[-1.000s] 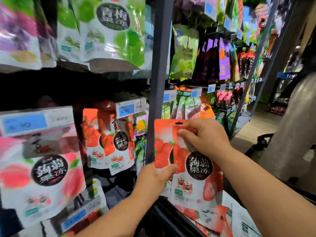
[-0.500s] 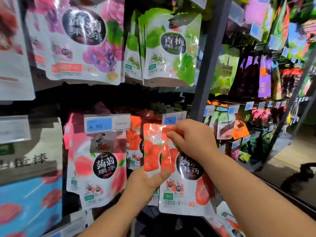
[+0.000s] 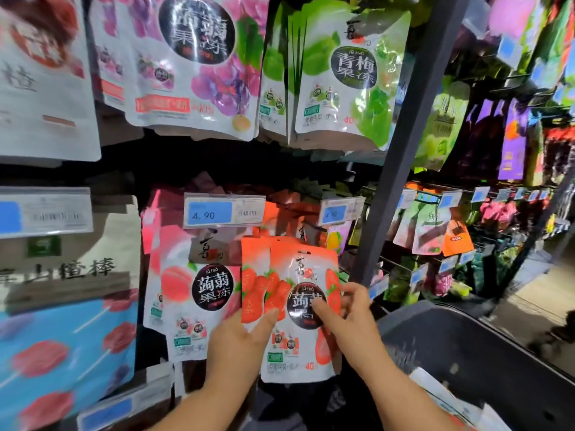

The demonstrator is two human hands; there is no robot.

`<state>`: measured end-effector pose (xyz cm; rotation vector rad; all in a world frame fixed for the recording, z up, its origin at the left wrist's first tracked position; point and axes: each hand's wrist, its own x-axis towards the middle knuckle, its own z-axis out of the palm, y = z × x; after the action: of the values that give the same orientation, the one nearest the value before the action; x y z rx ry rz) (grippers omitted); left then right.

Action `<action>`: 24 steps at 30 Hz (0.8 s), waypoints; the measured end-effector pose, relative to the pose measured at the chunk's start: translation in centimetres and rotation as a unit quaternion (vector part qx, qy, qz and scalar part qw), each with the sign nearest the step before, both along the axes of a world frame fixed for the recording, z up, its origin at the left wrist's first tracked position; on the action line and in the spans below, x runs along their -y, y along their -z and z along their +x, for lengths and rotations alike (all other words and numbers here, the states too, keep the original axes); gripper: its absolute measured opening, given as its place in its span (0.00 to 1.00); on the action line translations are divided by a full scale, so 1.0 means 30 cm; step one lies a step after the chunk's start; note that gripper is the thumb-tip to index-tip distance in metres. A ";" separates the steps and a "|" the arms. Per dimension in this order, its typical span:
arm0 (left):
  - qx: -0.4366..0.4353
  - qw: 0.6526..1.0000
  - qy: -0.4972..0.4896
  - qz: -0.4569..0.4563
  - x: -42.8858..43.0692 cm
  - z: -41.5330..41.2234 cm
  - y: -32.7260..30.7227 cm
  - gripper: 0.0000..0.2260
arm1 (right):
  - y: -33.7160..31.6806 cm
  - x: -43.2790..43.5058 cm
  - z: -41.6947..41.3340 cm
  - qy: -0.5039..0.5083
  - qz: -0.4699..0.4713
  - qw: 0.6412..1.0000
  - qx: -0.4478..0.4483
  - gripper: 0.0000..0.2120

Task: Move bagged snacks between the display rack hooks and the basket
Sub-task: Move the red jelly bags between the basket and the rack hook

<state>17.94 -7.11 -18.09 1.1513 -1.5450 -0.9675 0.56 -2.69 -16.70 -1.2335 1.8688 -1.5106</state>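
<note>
Glossy flat strawberry pouch (image 3: 300,269) — in L hand (image 3: 238,348) & R hand (image 3: 353,317)

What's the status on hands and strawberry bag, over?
Left hand grips strawberry bag low left, thumb on front. Right hand pinches its right edge. Bag upright at the rack, below price tag; hook not visible. Nothing in front.

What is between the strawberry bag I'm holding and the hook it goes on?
Only the price tag, which hangs in front, just up and right of the strawberry bag's hang hole. Other bags already hang behind it. Nothing else visible is in the way.
</note>
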 end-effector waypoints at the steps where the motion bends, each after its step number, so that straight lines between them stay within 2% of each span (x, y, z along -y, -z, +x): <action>1: -0.005 1.000 -0.004 -0.001 0.001 -0.008 0.002 0.03 | 0.023 -0.001 0.003 -0.027 0.017 0.999 0.021 0.25; 3: -0.012 1.000 -0.013 -0.001 -0.004 -0.022 0.003 0.04 | 0.056 -0.001 0.007 -0.048 0.025 0.998 0.034 0.29; 7: -0.022 1.000 -0.006 -0.009 -0.005 -0.039 0.015 0.07 | 0.071 -0.009 -0.003 -0.012 -0.026 0.998 0.049 0.33; 10: -0.025 1.000 0.000 -0.014 -0.013 -0.042 -0.003 0.04 | 0.062 -0.020 -0.008 0.005 -0.064 0.997 0.038 0.33; 15: -0.032 0.999 -0.034 0.002 -0.013 -0.029 -0.016 0.12 | 0.035 -0.005 -0.041 0.021 -0.096 0.994 0.047 0.29; 24: -0.056 0.996 -0.064 0.009 -0.027 0.037 -0.013 0.05 | 0.024 0.051 -0.080 0.016 -0.096 0.995 0.023 0.32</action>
<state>19.04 -6.29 -17.71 1.1728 -1.3605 -0.9452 -1.84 -4.21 -17.43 -1.2451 1.7543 -1.7538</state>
